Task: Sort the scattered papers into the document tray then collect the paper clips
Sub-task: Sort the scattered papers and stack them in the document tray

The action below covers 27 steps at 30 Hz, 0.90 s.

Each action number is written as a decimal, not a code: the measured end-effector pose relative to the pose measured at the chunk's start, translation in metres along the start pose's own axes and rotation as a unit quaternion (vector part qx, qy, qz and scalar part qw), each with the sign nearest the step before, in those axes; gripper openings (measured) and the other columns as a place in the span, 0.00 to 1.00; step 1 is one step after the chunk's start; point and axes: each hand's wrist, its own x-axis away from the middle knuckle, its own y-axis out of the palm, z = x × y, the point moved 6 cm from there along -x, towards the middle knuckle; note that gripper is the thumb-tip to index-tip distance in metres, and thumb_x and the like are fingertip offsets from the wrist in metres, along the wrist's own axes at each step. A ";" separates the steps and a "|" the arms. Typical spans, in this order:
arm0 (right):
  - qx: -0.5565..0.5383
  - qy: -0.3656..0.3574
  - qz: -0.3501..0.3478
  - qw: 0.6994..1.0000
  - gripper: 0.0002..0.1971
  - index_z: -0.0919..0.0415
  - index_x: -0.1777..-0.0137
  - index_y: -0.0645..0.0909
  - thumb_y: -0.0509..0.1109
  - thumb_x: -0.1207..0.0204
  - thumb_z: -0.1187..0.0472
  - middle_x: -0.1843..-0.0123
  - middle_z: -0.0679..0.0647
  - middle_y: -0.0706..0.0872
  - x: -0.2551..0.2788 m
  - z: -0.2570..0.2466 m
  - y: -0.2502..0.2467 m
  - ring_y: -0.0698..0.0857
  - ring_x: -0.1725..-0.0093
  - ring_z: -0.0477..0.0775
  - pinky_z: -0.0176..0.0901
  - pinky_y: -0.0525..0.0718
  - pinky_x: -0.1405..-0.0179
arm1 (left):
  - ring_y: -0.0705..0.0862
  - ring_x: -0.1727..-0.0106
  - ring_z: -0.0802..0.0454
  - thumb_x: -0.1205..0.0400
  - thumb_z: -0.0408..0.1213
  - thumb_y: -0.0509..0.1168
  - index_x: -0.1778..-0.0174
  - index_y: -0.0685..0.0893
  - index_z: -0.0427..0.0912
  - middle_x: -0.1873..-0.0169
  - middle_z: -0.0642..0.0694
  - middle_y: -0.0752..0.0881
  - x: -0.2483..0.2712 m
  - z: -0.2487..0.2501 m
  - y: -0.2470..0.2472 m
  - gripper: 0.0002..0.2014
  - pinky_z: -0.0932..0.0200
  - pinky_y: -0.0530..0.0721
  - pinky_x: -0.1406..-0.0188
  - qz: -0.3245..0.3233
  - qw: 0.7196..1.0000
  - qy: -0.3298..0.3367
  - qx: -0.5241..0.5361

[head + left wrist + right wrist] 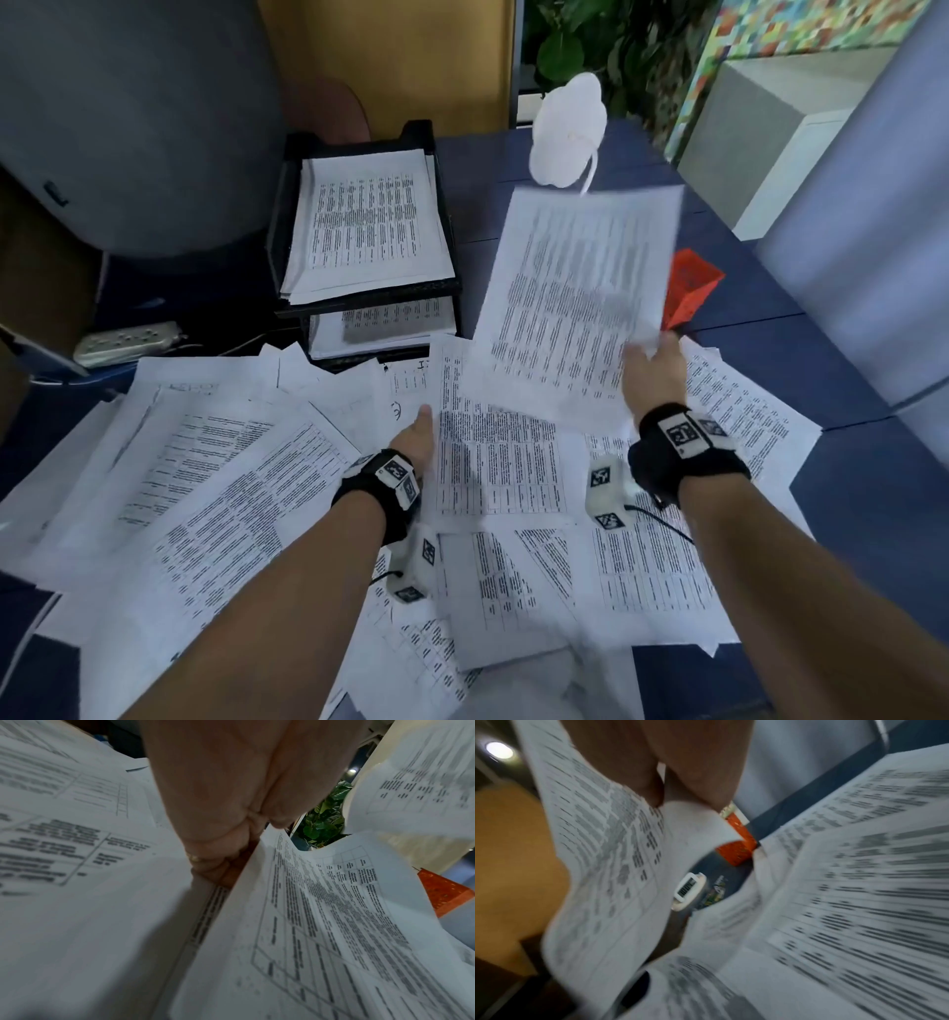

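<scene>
My forearms are bare, with no sleeves reaching the wrists. A black strap wraps each wrist, carrying small white blocks printed with black square marker patterns; a white camera housing with the same markers hangs under my left hand [418, 437] and beside my right hand [655, 370], each trailing a thin black cable. One finger of my left hand wears a thin gold-coloured ring [193, 858].

Printed papers [215, 493] litter the desk (one sheet [580, 293] lifted); black tray [280, 216] holds stacks.

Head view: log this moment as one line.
right hand: pinches lifted printed white sheet | left hand: fingers under loose white sheet in pile | black stacked document tray: partly filled
</scene>
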 end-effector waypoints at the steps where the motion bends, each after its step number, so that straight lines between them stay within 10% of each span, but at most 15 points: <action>1: 0.039 0.016 -0.023 0.999 0.14 0.72 0.36 0.72 0.60 0.19 0.66 0.43 0.71 0.80 0.004 0.016 0.004 0.80 0.46 0.67 0.46 0.74 0.57 | 0.68 0.23 0.38 0.13 0.56 0.35 0.23 0.66 0.27 0.24 0.29 0.67 -0.001 -0.001 0.000 0.37 0.53 0.63 0.25 0.001 1.000 -0.005 0.014; 6: 0.182 0.088 -0.158 0.967 0.20 0.70 0.30 0.71 0.64 0.20 0.64 0.32 0.66 0.78 0.022 0.073 0.018 0.78 0.34 0.66 0.51 0.75 0.38 | 0.75 0.29 0.37 0.14 0.61 0.37 0.28 0.73 0.28 0.29 0.31 0.75 -0.005 -0.009 0.000 0.40 0.50 0.68 0.26 -0.019 0.998 -0.023 0.052; 10: 0.262 0.067 -0.260 0.927 0.11 0.66 0.42 0.77 0.64 0.20 0.60 0.41 0.60 0.82 0.036 0.074 0.031 0.79 0.40 0.61 0.44 0.77 0.50 | 0.78 0.32 0.39 0.15 0.61 0.46 0.29 0.75 0.30 0.31 0.35 0.77 -0.005 -0.005 0.003 0.36 0.51 0.73 0.30 -0.058 0.997 0.000 0.053; 12: 0.291 0.078 -0.327 0.896 0.20 0.67 0.29 0.71 0.59 0.16 0.57 0.30 0.61 0.76 0.046 0.075 0.045 0.76 0.32 0.61 0.49 0.76 0.37 | 0.81 0.40 0.40 0.13 0.55 0.49 0.32 0.74 0.26 0.34 0.32 0.78 -0.001 0.000 0.003 0.32 0.55 0.74 0.42 -0.068 0.997 0.023 -0.029; 14: 0.302 0.077 -0.361 0.879 0.16 0.67 0.36 0.71 0.54 0.14 0.56 0.40 0.60 0.78 0.054 0.072 0.056 0.79 0.42 0.58 0.50 0.78 0.39 | 0.81 0.57 0.47 0.14 0.52 0.55 0.40 0.77 0.26 0.44 0.32 0.82 -0.001 -0.001 0.004 0.27 0.59 0.72 0.57 -0.071 0.993 0.040 -0.082; 16: 0.323 0.076 -0.334 0.882 0.17 0.67 0.43 0.75 0.51 0.13 0.55 0.50 0.59 0.81 0.050 0.072 0.055 0.79 0.50 0.57 0.44 0.75 0.47 | 0.81 0.50 0.46 0.15 0.48 0.60 0.40 0.76 0.32 0.45 0.35 0.81 -0.003 -0.006 0.003 0.20 0.58 0.75 0.54 -0.061 0.992 0.038 -0.105; 20: 0.431 0.135 -0.130 0.882 0.21 0.63 0.37 0.73 0.61 0.23 0.50 0.39 0.64 0.79 0.023 0.089 0.001 0.79 0.41 0.65 0.53 0.80 0.42 | 0.78 0.37 0.40 0.17 0.43 0.61 0.31 0.70 0.33 0.36 0.35 0.78 -0.002 -0.007 0.001 0.23 0.54 0.77 0.43 -0.038 0.992 0.034 -0.116; 27: 0.451 0.272 -0.060 0.848 0.60 0.64 0.21 0.56 0.76 0.44 0.28 0.22 0.70 0.61 0.009 0.126 -0.058 0.62 0.23 0.71 0.68 0.67 0.27 | 0.78 0.42 0.43 0.16 0.43 0.60 0.32 0.70 0.34 0.39 0.37 0.78 0.000 -0.002 0.001 0.20 0.55 0.78 0.45 -0.041 0.989 0.035 -0.137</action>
